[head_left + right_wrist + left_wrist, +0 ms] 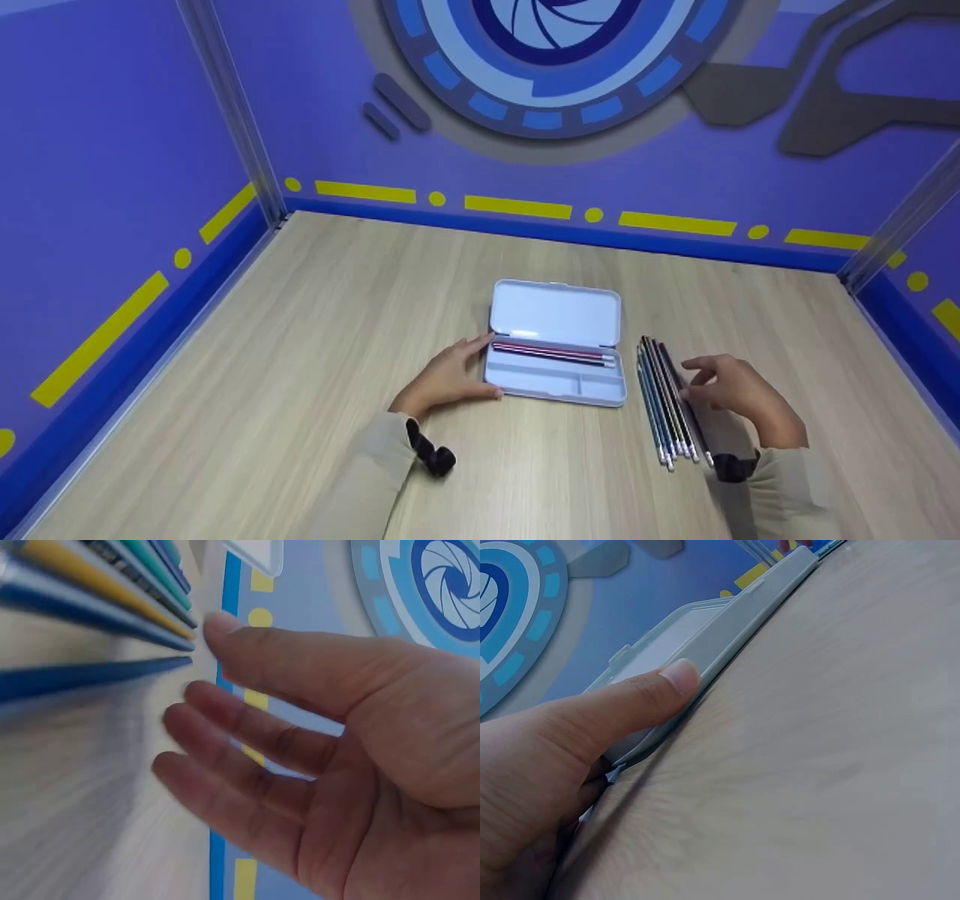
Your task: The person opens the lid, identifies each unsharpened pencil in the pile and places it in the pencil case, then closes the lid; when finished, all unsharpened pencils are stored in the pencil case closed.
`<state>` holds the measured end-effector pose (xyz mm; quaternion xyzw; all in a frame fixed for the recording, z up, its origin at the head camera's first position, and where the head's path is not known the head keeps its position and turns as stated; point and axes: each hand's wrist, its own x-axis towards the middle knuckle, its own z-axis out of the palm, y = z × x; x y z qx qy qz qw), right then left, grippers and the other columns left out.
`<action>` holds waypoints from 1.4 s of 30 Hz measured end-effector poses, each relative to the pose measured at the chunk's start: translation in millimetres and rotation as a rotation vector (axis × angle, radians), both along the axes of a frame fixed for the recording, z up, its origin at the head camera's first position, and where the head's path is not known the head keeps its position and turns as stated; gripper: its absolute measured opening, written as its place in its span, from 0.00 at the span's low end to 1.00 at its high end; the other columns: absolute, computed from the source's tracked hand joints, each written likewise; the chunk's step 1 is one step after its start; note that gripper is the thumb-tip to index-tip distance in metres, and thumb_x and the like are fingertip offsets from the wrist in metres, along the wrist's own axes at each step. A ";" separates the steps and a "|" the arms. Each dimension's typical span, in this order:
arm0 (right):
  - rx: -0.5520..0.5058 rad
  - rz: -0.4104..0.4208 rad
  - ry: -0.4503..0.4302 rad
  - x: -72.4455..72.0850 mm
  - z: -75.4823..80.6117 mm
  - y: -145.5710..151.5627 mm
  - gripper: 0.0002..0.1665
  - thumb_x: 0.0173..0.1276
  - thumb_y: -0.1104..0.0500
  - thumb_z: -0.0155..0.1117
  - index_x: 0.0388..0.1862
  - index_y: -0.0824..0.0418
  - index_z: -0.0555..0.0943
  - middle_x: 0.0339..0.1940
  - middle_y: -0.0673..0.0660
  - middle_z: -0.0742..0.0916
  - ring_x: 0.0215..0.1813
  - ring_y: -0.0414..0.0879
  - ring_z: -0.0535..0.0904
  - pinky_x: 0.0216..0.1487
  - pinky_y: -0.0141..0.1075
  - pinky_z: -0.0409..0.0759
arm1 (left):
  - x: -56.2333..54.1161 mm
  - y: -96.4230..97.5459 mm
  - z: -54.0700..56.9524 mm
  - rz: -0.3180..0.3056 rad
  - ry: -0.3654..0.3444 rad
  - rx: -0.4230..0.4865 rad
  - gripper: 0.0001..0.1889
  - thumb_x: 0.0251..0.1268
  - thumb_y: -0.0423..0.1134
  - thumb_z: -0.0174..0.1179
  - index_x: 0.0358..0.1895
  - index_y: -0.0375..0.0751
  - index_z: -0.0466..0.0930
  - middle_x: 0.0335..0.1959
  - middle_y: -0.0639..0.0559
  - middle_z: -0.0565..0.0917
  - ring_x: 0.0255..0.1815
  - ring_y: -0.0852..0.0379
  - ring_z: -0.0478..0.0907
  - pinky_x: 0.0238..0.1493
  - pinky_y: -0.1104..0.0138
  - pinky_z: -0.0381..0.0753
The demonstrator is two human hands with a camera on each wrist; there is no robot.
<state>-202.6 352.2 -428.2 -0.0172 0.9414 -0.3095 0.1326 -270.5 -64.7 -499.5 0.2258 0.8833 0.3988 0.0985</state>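
Note:
A white pencil case (pixel 532 381) lies with its lid (pixel 555 309) raised at the back. Several striped pencils (pixel 551 353) rest in its rear compartment. My left hand (pixel 448 376) holds the case by its left end, thumb at the front wall and fingers toward the hinge side. To the right of the case lies a bundle of pencils (pixel 661 397), erasers toward me. My right hand (pixel 733 386) is just beside it, closest to a dark pencil (pixel 90 677) slightly apart from the others. In the right wrist view, its thumb and fingers are spread with nothing between them.
The wooden table (pixel 315 345) meets printed blue walls (pixel 322 142) at the back and sides. The case's front compartment and a small square one at its right (pixel 601 386) show bare bottoms. Black bands (pixel 431 450) circle both wrists.

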 end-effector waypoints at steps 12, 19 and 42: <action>-0.084 -0.036 -0.152 11.4 -10.4 12.5 0.41 0.56 0.58 0.73 0.64 0.76 0.69 0.36 0.60 0.86 0.34 0.47 0.82 0.35 0.41 0.84 | -1.8 0.6 -2.9 0.005 0.014 0.003 0.52 0.42 0.59 0.74 0.74 0.55 0.59 0.73 0.42 0.63 0.75 0.37 0.53 0.72 0.44 0.56; -0.077 -0.038 -0.130 12.3 -15.5 11.8 0.38 0.57 0.61 0.71 0.64 0.76 0.69 0.32 0.58 0.85 0.29 0.45 0.81 0.30 0.39 0.82 | -1.9 0.4 -2.0 0.010 -0.014 0.007 0.51 0.42 0.59 0.74 0.74 0.58 0.59 0.74 0.42 0.62 0.76 0.38 0.52 0.73 0.44 0.55; -0.076 -0.070 -0.053 9.1 -16.7 3.7 0.36 0.58 0.66 0.64 0.66 0.74 0.67 0.34 0.61 0.85 0.28 0.46 0.81 0.28 0.40 0.83 | -1.3 1.4 -0.7 0.010 -0.016 0.008 0.51 0.41 0.59 0.75 0.74 0.59 0.60 0.74 0.42 0.62 0.76 0.38 0.51 0.73 0.43 0.54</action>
